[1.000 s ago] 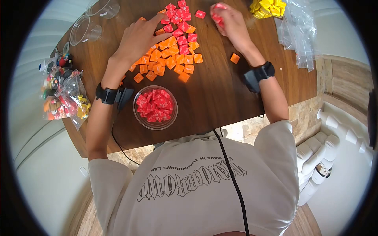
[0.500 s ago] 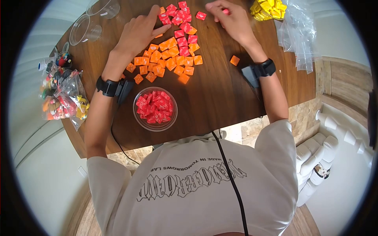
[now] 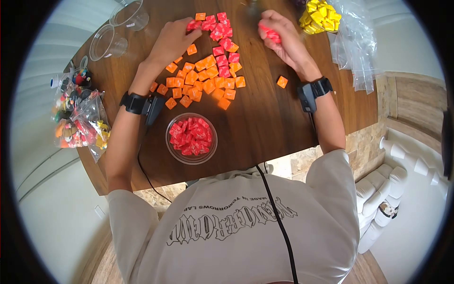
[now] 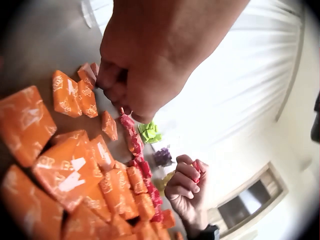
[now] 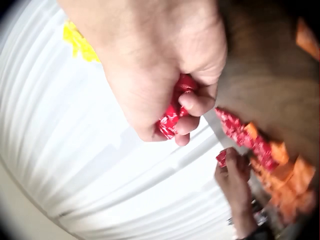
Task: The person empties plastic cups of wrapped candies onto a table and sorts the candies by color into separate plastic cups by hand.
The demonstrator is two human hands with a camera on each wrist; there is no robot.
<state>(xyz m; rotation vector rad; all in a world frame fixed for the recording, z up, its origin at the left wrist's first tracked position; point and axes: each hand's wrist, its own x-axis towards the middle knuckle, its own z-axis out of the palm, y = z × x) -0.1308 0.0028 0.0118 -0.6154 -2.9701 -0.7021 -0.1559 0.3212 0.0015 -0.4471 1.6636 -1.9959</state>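
Observation:
The left hand (image 3: 172,45) pinches a red wrapped piece (image 3: 193,25) at the left side of the red group; that piece (image 5: 221,158) also shows in the right wrist view. Curled fingers of the right hand (image 3: 287,41) grip several red pieces (image 5: 172,116), partly hidden in the palm. Between the hands, red wrapped pieces (image 3: 221,31) lie in a cluster and a column. Orange wrapped pieces (image 3: 191,77) are spread in front of them. Nearer the body stands a clear round tub (image 3: 168,150) of red pieces (image 3: 191,136).
One orange piece (image 3: 282,82) lies apart on the wooden table (image 3: 260,123). Yellow pieces (image 3: 319,16) and clear bags (image 3: 357,52) are at the back right. Clear empty cups (image 3: 101,42) stand at the back left, above bags of small colourful items (image 3: 78,113).
The left hand has taken hold of a red piece. The lone red piece beside the right hand is gone from the table, and the right fingers have curled in round red pieces.

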